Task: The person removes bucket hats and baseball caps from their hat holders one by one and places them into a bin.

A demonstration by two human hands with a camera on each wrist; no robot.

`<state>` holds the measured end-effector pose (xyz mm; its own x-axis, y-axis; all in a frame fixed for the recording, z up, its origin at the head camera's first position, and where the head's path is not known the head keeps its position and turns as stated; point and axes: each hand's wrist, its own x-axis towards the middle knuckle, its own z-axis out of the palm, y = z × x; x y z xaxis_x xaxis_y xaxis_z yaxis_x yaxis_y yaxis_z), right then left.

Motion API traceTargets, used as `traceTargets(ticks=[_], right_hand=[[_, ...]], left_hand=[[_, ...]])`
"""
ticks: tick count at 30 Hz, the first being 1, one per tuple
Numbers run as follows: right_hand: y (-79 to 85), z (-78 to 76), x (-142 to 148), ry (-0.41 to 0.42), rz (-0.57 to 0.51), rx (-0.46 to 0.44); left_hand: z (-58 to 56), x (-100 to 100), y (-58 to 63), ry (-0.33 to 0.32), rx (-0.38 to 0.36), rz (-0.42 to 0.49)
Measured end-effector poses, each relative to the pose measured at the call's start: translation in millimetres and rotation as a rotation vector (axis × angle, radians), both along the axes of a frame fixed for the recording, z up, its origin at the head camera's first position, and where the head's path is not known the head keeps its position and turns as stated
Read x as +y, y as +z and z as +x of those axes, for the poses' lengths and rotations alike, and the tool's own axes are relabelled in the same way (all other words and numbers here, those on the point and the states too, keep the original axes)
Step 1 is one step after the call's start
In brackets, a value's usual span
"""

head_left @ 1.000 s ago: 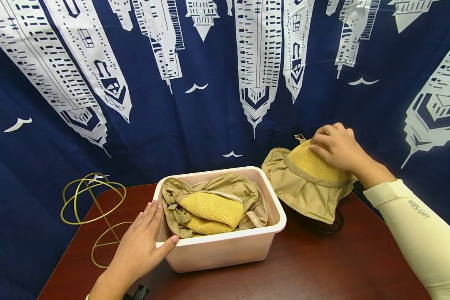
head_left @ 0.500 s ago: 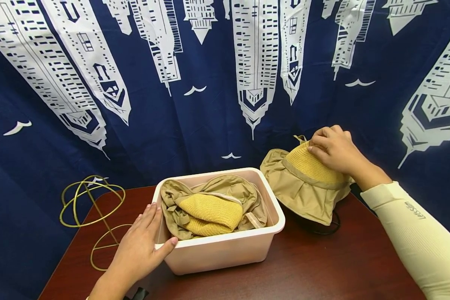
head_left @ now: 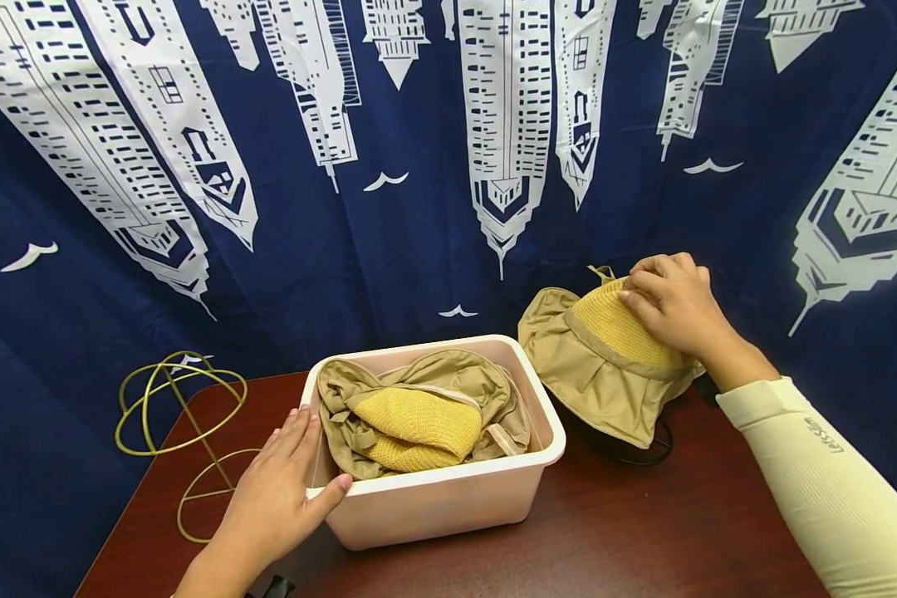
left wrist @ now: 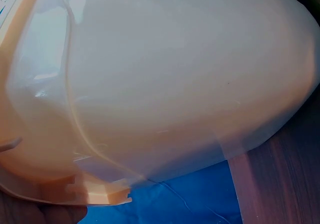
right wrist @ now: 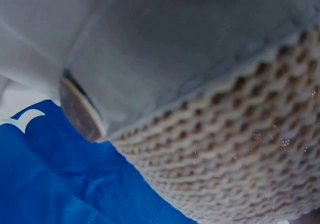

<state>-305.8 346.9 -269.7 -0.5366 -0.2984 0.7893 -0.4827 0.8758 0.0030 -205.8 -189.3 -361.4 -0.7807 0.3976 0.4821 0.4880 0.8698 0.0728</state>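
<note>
In the head view, my left hand point(head_left: 278, 477) rests on the left end of a pale pink plastic bin point(head_left: 437, 511), fingers extended along the side rim and thumb at the front rim. Inside the bin lies a folded sun hat point(head_left: 419, 419) with yellow mesh and khaki cloth. My right hand point(head_left: 673, 299) holds a second sun hat point(head_left: 605, 378) by its yellow woven crown, right of the bin. Its khaki brim spreads downward. The right wrist view shows the mesh crown point(right wrist: 235, 154) and grey-looking brim cloth close up. The bin's outer wall point(left wrist: 165, 83) fills the left wrist view.
A gold wire stand point(head_left: 209, 448) with looped top and ring base stands left of the bin on the dark red-brown table point(head_left: 598, 540). A black cord point(head_left: 661, 448) shows beneath the held hat. Behind hangs a navy curtain point(head_left: 411, 274) with white buildings and birds.
The head view has shifted slightly. My right hand and the held sun hat's brim have risen a little in the last half second. My left hand stays on the bin.
</note>
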Motion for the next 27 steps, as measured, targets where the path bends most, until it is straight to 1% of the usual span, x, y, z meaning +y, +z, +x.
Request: traceTargets(ticks=[5, 8, 11, 15, 18, 21, 24, 27], right_hand=[[-3.2, 0.4, 1.0, 0.008, -0.024, 0.041], [-4.7, 0.2, 2.1, 0.008, -0.047, 0.055], [-5.0, 0.0, 3.0, 0.010, -0.062, 0.059], [-2.5, 0.8, 3.0, 0.015, -0.065, 0.046], [0.7, 1.8, 1.3, 0.008, -0.062, -0.001], [2.3, 1.1, -1.3, -0.009, -0.038, -0.084], [-0.1, -0.7, -4.4, -0.028, 0.021, -0.173], [-5.0, -1.7, -7.3, -0.031, 0.076, -0.233]], left_hand=[[0.4, 0.0, 0.6, 0.005, -0.011, -0.002], [-0.2, -0.4, 0.0, -0.003, -0.001, 0.002], [-0.9, -0.9, -0.9, -0.012, 0.016, 0.002], [-1.2, -1.1, -0.5, -0.012, 0.011, 0.000], [-0.9, -1.0, 0.4, -0.010, 0.010, -0.003], [-0.3, -0.9, 0.9, -0.013, 0.025, -0.004], [0.0, -0.6, 0.9, -0.015, 0.033, -0.002], [0.2, -0.3, 0.0, -0.016, 0.023, 0.003]])
